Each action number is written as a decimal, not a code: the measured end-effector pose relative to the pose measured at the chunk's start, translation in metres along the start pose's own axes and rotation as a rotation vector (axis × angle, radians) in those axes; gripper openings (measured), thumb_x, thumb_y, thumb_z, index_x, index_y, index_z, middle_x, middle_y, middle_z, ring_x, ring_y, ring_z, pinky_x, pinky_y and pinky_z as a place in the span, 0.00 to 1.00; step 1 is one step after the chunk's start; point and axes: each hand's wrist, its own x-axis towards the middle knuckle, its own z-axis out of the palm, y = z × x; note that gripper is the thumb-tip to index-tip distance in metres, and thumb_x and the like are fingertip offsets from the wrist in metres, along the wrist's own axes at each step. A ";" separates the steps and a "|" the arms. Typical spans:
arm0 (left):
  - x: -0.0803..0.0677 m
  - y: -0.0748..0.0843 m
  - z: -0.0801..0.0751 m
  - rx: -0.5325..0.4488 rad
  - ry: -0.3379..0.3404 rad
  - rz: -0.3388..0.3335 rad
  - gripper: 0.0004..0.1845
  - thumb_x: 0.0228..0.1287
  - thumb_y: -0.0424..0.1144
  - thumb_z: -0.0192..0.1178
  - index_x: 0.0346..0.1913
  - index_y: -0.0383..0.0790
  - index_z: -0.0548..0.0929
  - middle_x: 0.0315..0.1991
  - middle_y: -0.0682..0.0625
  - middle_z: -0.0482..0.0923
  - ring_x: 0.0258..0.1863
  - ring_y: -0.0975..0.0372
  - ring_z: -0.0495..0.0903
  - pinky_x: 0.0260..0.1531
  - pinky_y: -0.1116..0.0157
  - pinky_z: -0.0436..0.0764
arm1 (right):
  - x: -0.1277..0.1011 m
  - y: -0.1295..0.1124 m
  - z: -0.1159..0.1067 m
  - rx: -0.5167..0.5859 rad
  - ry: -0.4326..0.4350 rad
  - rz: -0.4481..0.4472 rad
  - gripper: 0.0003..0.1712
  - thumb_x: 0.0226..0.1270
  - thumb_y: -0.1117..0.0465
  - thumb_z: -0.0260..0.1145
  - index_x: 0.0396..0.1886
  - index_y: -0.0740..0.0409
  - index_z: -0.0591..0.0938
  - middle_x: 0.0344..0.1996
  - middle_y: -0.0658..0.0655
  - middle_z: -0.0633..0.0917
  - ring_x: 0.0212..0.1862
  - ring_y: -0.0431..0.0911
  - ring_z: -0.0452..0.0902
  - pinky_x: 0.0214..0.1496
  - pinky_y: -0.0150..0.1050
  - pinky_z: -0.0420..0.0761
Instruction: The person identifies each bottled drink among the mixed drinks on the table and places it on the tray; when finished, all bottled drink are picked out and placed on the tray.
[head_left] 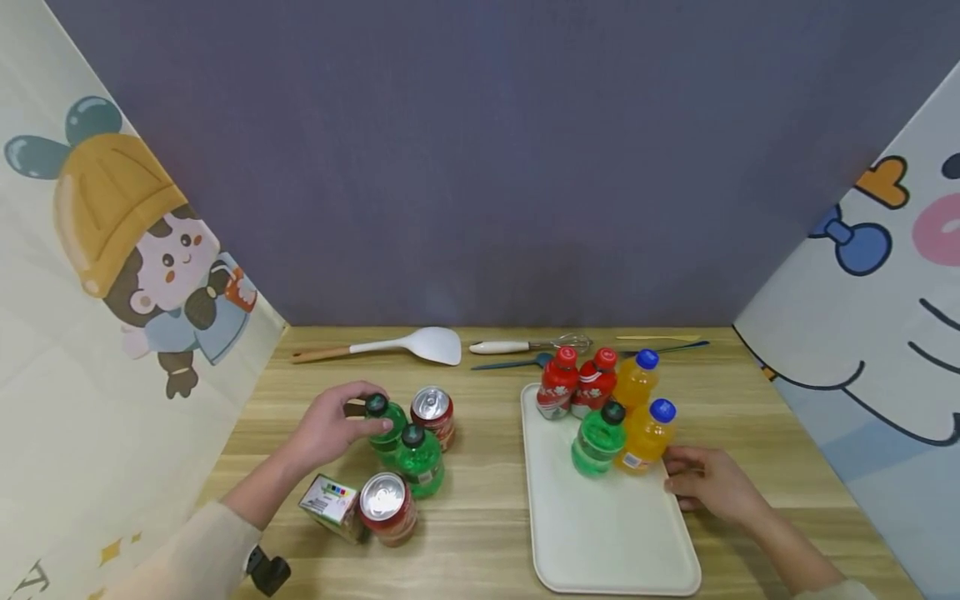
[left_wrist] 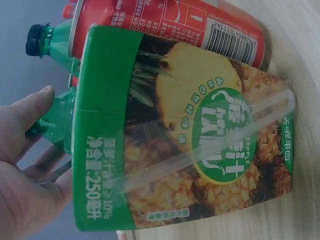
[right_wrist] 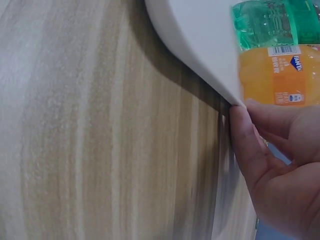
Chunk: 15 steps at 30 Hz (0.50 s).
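Note:
On the left, my left hand (head_left: 335, 425) grips a green bottle (head_left: 388, 432) with a dark cap, thumb in front and fingers behind its upper part. A second green bottle (head_left: 420, 467) stands beside it, between two red cans (head_left: 432, 410). The pineapple juice box (left_wrist: 200, 140) hides part of that grip in the left wrist view. My right hand (head_left: 712, 483) pinches the right edge of a white tray (head_left: 607, 550) between thumb and fingers. The tray bears two red bottles (head_left: 558, 385), two orange Fanta bottles (head_left: 647, 437) and one green bottle (head_left: 598, 442).
Behind the drinks lie a white spatula (head_left: 431, 344) with a wooden handle, a whisk (head_left: 525, 346), a dark blue spoon (head_left: 513, 364) and a thin yellow utensil (head_left: 660, 337). A grey back wall (head_left: 480, 167) and printed side panels enclose the wooden table (head_left: 476, 517).

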 end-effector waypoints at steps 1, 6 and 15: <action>-0.002 0.000 -0.001 -0.001 0.008 -0.004 0.19 0.62 0.40 0.74 0.53 0.38 0.84 0.52 0.42 0.83 0.55 0.45 0.83 0.45 0.62 0.87 | 0.000 0.000 0.000 -0.001 0.001 -0.001 0.37 0.64 0.67 0.73 0.70 0.75 0.70 0.52 0.68 0.84 0.43 0.50 0.86 0.39 0.42 0.89; -0.007 0.003 -0.006 -0.004 0.043 -0.017 0.20 0.62 0.41 0.75 0.55 0.39 0.84 0.53 0.41 0.82 0.54 0.44 0.83 0.41 0.64 0.88 | 0.002 0.001 0.001 -0.001 0.004 -0.006 0.37 0.64 0.68 0.72 0.70 0.75 0.70 0.52 0.69 0.84 0.44 0.50 0.86 0.39 0.42 0.89; -0.007 0.023 -0.022 0.059 0.079 -0.031 0.25 0.63 0.44 0.74 0.59 0.36 0.83 0.55 0.38 0.82 0.56 0.41 0.83 0.42 0.61 0.88 | 0.001 -0.003 0.000 0.019 -0.006 0.006 0.37 0.64 0.69 0.72 0.70 0.76 0.70 0.52 0.70 0.84 0.44 0.50 0.86 0.40 0.43 0.89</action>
